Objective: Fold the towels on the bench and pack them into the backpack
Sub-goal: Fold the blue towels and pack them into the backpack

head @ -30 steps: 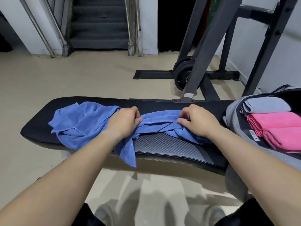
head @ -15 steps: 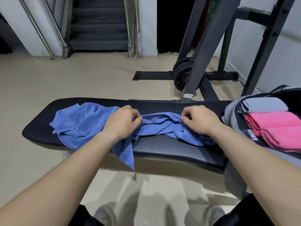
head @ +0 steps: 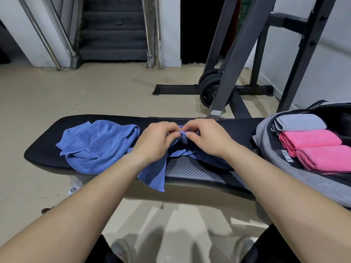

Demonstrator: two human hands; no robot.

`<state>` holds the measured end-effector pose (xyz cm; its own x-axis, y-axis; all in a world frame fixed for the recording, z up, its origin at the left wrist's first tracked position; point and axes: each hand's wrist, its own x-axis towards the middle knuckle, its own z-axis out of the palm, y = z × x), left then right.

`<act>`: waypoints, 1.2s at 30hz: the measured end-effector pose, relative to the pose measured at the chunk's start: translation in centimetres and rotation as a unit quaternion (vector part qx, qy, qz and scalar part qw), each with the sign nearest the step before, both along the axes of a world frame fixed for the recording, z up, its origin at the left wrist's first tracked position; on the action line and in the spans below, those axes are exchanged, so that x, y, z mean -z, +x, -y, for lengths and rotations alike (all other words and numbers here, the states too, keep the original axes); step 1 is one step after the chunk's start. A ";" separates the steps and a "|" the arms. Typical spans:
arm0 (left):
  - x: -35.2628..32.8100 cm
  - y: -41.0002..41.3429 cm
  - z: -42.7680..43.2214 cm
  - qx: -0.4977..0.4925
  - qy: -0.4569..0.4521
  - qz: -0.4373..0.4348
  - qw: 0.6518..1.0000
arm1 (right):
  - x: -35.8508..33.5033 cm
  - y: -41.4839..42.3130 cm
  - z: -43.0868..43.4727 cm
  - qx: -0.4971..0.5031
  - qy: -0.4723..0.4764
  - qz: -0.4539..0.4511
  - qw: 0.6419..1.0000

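Observation:
A crumpled blue towel (head: pixel 98 147) lies across the black padded bench (head: pixel 193 168), one corner hanging over the front edge. My left hand (head: pixel 157 141) and my right hand (head: pixel 207 138) meet at the bench's middle, both pinching a bunched part of the blue towel. At the right end of the bench lies an open grey backpack (head: pixel 269 149). Inside it sit a folded grey towel (head: pixel 302 121) and two folded pink towels (head: pixel 311 141), side by side.
A dark steel rack (head: pixel 237 59) with black weight plates (head: pixel 209 90) stands behind the bench on the beige floor. Stairs with metal handrails (head: pixel 114 35) rise at the back. My shoes and dark trousers show below the bench.
Both hands have come together at the middle of the bench, gathering the towel's right part into a bunch between them. The towel's left part has stayed put.

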<state>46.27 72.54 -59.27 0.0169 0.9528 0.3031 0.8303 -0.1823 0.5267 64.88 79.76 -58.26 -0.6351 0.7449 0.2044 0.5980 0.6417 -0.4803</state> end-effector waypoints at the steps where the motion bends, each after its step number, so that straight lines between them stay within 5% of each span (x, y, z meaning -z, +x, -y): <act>1: -0.1 -0.2 0.1 -0.006 -0.007 0.018 1.000 | 0.0 0.0 -0.1 -0.002 -0.010 0.005 1.000; 14: -0.1 -3.6 2.5 -0.145 -0.134 -0.027 0.980 | -0.2 -0.9 -1.3 0.141 0.101 0.042 0.984; 27: -2.4 -7.3 4.4 -0.132 -0.083 0.098 0.983 | 1.9 0.0 -4.3 0.280 0.035 0.070 0.957; 36: -1.0 -1.2 0.5 -0.057 -0.063 0.130 0.988 | -0.9 -1.7 -0.5 0.038 -0.146 -0.139 0.979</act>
